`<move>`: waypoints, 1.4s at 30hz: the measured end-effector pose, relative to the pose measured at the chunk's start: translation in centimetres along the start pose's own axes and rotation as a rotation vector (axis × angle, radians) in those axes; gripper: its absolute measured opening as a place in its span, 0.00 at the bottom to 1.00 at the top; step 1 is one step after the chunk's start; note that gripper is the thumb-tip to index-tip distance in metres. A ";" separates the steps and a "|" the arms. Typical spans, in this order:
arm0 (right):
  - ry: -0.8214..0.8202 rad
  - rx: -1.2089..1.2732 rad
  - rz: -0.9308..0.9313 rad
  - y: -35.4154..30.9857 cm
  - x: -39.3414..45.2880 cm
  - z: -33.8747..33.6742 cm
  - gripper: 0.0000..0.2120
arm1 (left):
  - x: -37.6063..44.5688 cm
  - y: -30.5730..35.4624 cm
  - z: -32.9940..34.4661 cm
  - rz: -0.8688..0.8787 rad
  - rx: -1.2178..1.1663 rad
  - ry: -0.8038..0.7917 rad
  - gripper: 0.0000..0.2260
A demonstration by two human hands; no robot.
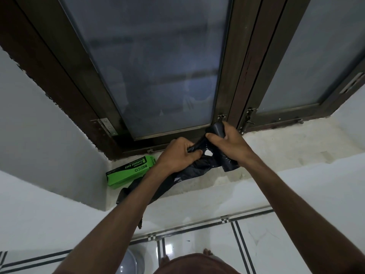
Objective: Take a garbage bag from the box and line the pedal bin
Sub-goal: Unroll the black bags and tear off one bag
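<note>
A green garbage-bag box (128, 172) lies on the window sill, left of my hands. My right hand (229, 144) grips a black roll of garbage bags (218, 129) above the sill. My left hand (177, 156) is closed on the black garbage bag (189, 173) that is unrolled from it. A small gap shows in the plastic between the two hands. The bag's loose end hangs down over the sill's edge, partly hidden by my left forearm. At the bottom edge, part of a round grey bin lid (128, 263) shows.
The concrete sill (286, 147) runs under a dark-framed frosted window (158, 66). White walls flank the recess. Below is a glossy white tiled floor (197, 250) with dark stripes, and toes show near the bottom centre.
</note>
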State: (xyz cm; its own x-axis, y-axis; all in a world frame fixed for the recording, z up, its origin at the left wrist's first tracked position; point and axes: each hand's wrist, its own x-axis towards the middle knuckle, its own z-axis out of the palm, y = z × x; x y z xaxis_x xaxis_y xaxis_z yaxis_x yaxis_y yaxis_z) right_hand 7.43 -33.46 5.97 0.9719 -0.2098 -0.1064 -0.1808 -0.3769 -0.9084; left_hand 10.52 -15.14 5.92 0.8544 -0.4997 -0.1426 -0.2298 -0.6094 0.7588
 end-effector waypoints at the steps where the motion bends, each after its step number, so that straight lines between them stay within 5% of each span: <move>1: -0.008 -0.026 -0.007 0.0 0.0 0.3 0.10 | 0.1 0.2 0.0 0.009 0.021 -0.002 0.20; 4: 0.026 -0.129 -0.001 0.9 0.7 -0.4 0.11 | -0.6 0.2 -0.8 -0.006 0.122 0.034 0.20; 8: 0.360 -0.344 0.230 4.7 1.5 -9.0 0.18 | -3.1 -5.5 -6.7 -0.234 0.163 0.209 0.14; 10: 0.367 -0.386 0.206 5.0 1.2 -10.2 0.18 | -3.2 -6.3 -7.2 -0.221 0.130 0.230 0.18; 14: 0.231 -0.202 0.094 3.2 1.4 -5.8 0.15 | -0.7 -1.6 -3.3 -0.005 0.256 0.147 0.19; 20: 0.154 0.152 0.186 4.3 -0.1 -5.6 0.10 | 1.5 2.5 -3.6 0.107 0.196 0.185 0.23; 24: 0.309 0.228 0.222 5.0 -1.5 -7.7 0.12 | 4.1 7.2 -2.2 0.325 0.198 0.224 0.22; 32: 0.496 0.392 0.255 6.9 -5.5 -14.1 0.11 | 10.8 13.4 2.4 1.019 0.624 0.342 0.19; 37: 0.582 0.455 0.333 9.0 -6.2 -14.8 0.10 | 10.3 5.8 7.8 0.608 0.799 0.001 0.44; 42: 0.551 0.433 0.374 10.4 -6.3 -14.5 0.15 | 8.1 0.1 10.3 0.500 0.810 -0.097 0.34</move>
State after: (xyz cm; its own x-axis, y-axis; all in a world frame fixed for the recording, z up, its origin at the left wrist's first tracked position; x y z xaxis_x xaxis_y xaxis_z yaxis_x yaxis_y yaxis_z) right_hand -2.77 -49.14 3.03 0.6236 -0.7120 -0.3227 -0.2958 0.1672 -0.9405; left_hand 12.56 -25.59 -1.71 0.5362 -0.8441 -0.0008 -0.8413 -0.5345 0.0808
